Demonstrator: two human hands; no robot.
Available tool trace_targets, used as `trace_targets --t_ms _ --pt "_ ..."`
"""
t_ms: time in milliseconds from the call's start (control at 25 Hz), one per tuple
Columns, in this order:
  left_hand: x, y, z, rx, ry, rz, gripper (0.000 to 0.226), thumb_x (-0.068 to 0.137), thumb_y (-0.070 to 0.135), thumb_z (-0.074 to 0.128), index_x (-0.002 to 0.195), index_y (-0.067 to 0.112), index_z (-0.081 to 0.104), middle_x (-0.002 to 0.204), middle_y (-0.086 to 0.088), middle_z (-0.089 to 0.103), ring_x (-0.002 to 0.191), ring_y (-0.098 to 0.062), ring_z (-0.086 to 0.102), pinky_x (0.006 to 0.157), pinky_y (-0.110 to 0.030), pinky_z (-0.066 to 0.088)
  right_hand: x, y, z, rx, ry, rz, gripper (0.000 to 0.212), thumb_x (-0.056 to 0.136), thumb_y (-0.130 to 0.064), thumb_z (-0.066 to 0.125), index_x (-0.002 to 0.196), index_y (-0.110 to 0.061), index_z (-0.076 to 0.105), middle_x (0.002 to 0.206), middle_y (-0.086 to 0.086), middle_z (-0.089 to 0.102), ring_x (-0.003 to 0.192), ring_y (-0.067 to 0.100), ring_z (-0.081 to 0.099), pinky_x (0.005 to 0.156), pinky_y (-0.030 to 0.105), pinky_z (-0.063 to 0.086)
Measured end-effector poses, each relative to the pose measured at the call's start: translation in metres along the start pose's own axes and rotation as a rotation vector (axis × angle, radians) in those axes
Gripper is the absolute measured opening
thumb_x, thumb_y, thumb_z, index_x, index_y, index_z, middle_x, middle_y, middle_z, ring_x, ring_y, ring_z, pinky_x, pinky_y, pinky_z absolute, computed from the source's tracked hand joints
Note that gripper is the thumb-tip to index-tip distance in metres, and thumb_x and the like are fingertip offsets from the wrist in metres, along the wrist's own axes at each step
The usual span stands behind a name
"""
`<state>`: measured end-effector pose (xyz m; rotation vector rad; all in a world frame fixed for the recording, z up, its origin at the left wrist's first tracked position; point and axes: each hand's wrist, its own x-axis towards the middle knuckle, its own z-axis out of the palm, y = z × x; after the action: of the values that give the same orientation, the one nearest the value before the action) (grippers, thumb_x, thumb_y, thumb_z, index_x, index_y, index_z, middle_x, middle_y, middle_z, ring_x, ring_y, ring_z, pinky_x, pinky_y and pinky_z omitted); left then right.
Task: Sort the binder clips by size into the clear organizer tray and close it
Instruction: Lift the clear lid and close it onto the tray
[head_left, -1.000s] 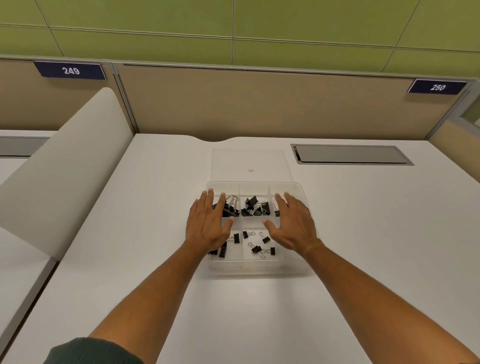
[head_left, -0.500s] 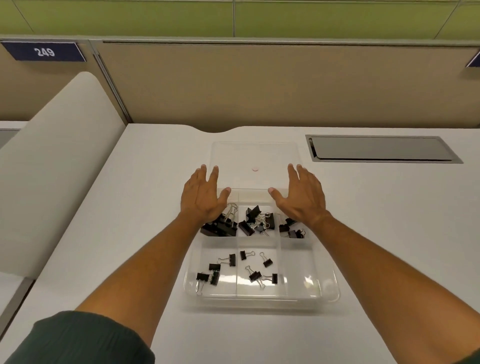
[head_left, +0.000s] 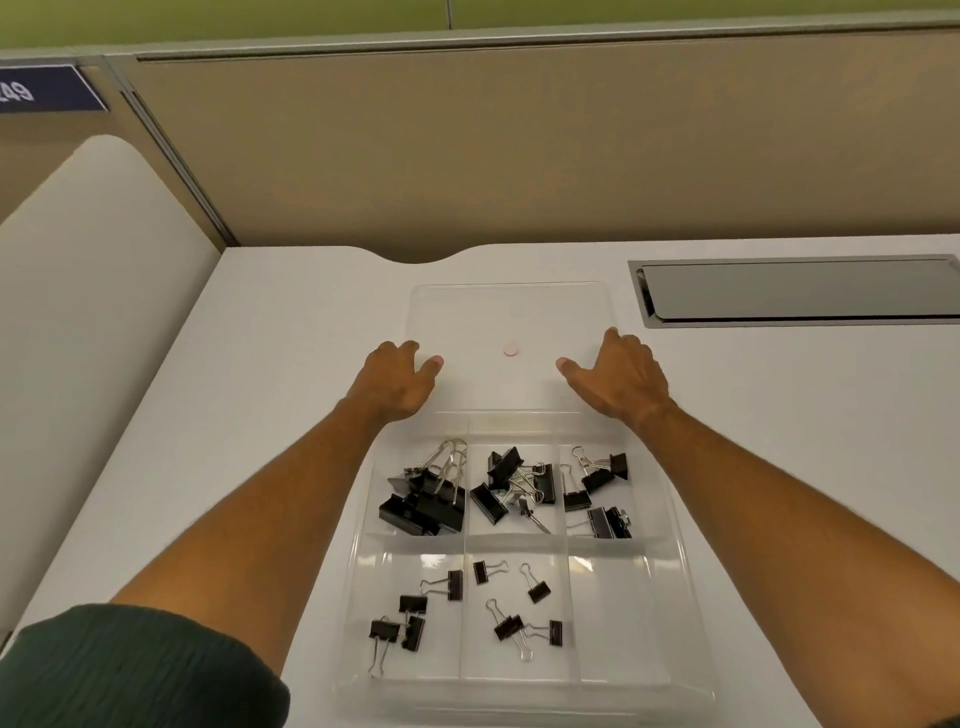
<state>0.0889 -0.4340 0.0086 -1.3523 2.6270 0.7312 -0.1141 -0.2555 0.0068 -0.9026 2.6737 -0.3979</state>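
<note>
The clear organizer tray sits on the white desk between my forearms. Its far row holds large black binder clips at left, medium clips in the middle and more clips at right. Small clips lie in the near left compartment, and other small clips lie in the near middle one. The clear lid lies flat behind the tray. My left hand grips its left edge and my right hand its right edge, thumbs on top.
A grey recessed cable hatch is set in the desk at the back right. A beige partition closes the back, and a white curved divider stands at the left. The tray's near right compartment holds nothing.
Both hands moved from over the tray's clips away from me to the lid's two side edges, and their fingers curled onto it. The camera view tilted down and closer.
</note>
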Motion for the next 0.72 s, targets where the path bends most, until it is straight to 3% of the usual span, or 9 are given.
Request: trace_targets --t_ms 120,240,360,440,560,720 --pt "0.009 0.006 0.002 -0.102 0.016 -0.044 0.062 0.099 0.048 0.036 0.145 0.006 0.036 0.145 -0.021 0.044 0.134 -0.037 0.039 0.110 -0.044 0.032 0.015 0.001 -0.001 0.110 -0.046 0.099 0.074 0.083 -0.059 0.056 0.129 -0.001 0.046 0.127 0.019 0.054 0.116 0.037 0.051 0.093 0.044 0.048" --pt "0.012 0.013 0.000 -0.232 0.072 -0.091 0.060 0.099 0.045 0.038 0.144 0.005 0.037 0.146 -0.020 0.043 0.135 -0.036 0.039 0.110 -0.041 0.032 0.024 -0.001 0.002 0.214 -0.030 0.139 0.055 0.078 -0.054 0.058 0.101 -0.005 0.058 0.106 0.015 0.063 0.100 0.035 0.058 0.080 0.039 0.051" --pt "0.013 0.019 -0.004 -0.386 0.080 -0.178 0.058 0.099 0.042 0.041 0.147 0.009 0.033 0.152 -0.017 0.035 0.139 -0.035 0.035 0.112 -0.041 0.030 0.024 -0.005 0.000 0.361 0.023 0.217 0.034 0.077 -0.040 0.059 0.074 -0.007 0.052 0.087 0.009 0.061 0.083 0.029 0.058 0.062 0.030 0.042" --pt "0.013 0.021 -0.007 -0.490 0.075 -0.215 0.058 0.099 0.039 0.042 0.149 0.013 0.029 0.154 -0.015 0.031 0.139 -0.035 0.033 0.112 -0.042 0.029 0.021 -0.008 -0.004 0.443 0.028 0.258 0.030 0.080 -0.033 0.059 0.085 -0.004 0.054 0.088 0.007 0.056 0.083 0.026 0.054 0.064 0.030 0.041" --pt "0.009 0.022 -0.012 -0.538 0.098 -0.217 0.058 0.099 0.036 0.043 0.150 0.015 0.024 0.155 -0.015 0.029 0.139 -0.036 0.032 0.111 -0.044 0.030 0.017 -0.011 -0.010 0.497 0.049 0.286 0.051 0.084 -0.031 0.059 0.123 -0.001 0.049 0.115 0.012 0.055 0.104 0.029 0.053 0.078 0.033 0.041" --pt "0.003 0.028 -0.025 -0.601 0.192 -0.205 0.059 0.100 0.035 0.044 0.151 0.013 0.023 0.155 -0.014 0.029 0.139 -0.036 0.032 0.110 -0.045 0.031 0.010 -0.015 -0.023 0.592 0.132 0.249 0.067 0.083 -0.028 0.061 0.141 -0.004 0.038 0.143 0.012 0.047 0.127 0.031 0.047 0.095 0.038 0.042"
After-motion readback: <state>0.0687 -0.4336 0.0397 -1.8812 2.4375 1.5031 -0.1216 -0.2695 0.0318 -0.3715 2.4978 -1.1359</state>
